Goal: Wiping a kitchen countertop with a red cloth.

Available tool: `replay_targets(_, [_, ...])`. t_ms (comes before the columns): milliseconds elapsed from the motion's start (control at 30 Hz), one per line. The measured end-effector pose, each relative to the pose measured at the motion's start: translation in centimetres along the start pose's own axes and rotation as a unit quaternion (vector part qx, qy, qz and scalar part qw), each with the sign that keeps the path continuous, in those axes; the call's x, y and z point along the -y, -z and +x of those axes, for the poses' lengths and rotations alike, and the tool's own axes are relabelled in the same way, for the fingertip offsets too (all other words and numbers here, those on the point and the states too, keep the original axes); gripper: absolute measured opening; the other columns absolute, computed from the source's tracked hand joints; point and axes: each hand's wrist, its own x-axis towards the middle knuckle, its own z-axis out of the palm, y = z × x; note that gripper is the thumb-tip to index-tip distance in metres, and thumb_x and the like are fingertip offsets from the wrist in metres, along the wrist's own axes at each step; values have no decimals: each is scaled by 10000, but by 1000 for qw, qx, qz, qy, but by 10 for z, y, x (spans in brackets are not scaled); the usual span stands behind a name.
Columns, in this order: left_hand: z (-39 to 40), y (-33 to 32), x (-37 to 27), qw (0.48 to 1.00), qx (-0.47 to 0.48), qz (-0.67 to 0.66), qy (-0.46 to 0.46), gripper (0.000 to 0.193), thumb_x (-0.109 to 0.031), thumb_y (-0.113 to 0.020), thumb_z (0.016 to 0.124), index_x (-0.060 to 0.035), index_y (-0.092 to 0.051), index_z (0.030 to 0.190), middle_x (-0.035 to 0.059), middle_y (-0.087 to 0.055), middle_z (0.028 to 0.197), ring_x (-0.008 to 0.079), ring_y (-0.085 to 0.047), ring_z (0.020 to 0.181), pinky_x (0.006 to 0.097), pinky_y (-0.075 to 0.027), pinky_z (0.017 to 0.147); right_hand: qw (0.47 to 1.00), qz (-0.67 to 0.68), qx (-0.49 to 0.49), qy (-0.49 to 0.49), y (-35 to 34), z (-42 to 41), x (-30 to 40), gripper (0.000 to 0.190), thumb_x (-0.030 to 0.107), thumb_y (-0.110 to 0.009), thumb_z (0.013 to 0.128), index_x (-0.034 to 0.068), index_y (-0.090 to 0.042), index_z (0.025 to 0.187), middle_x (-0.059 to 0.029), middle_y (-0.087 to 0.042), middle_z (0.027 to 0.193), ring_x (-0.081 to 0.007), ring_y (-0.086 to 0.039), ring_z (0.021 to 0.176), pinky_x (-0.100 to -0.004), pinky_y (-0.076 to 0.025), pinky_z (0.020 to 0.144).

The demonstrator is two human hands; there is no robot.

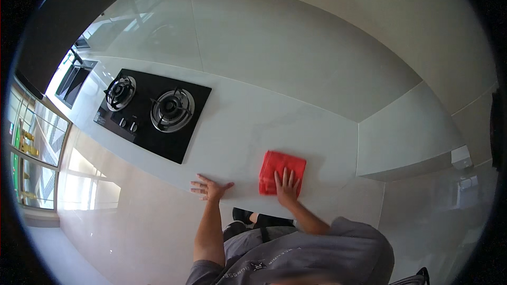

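A folded red cloth (pixel 282 166) lies flat on the pale kitchen countertop (pixel 237 126). My right hand (pixel 287 188) rests on the cloth's lower right part, palm down with the fingers spread a little. To the left, my left hand (pixel 213 189) is laid on the front edge of the countertop, fingers apart and holding nothing. Between my left hand and the back wall, further left, is a black glass gas hob (pixel 158 142) with two burners and two knobs.
Beyond the hob, a sink (pixel 74 81) with a dark tap is set into the counter's far left end. Large pale wall panels (pixel 277 47) rise behind the counter, and a side wall (pixel 400 134) bounds it at right. A dark hood or cabinet (pixel 75 16) overhangs the upper left.
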Motion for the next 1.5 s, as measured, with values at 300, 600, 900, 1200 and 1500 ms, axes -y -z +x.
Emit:
replay_targets(300, [-6,5,0,1000,8,-6,10,1658,-470,-977,463,-152,278,1500,265,374,1510,491,325,1396,769,-88,1065,979,80,151,-113,47,69,-14,980,106,-609,851,272,26,1579,-217,157,1617,-531,128,1453,-836,-60,999])
replay_targets(600, [-1,1,3,1000,-3,12,14,1667,-470,-984,448,-163,270,1503,255,374,1512,487,311,1402,773,-139,1062,993,32,86,-78,73,164,-39,941,112,-602,876,253,8,1579,-194,106,1630,-513,50,1471,-818,-109,1025])
replay_targets(900, [-1,2,0,1000,2,-7,-6,1651,-472,-976,468,-149,268,1503,271,368,1510,510,307,1396,777,-127,1054,996,39,19,-82,5,6,23,936,70,-612,831,207,-71,1583,-216,61,1628,-519,28,1470,-838,-106,996])
replay_targets(1200, [-5,0,-1,1000,9,-13,-4,1657,-472,-978,460,-134,266,1503,270,367,1512,500,328,1392,767,-75,1067,978,100,113,-146,50,88,-9,1014,206,-681,829,313,-3,1576,-168,132,1632,-518,95,1463,-854,-46,987])
replay_targets(1500, [-6,3,1,1000,15,-21,-5,1667,-456,-981,467,-143,298,1489,261,383,1507,480,340,1394,752,-56,1080,987,70,61,-133,43,147,-26,1077,323,-731,805,309,24,1573,-160,154,1631,-518,92,1463,-862,-94,975])
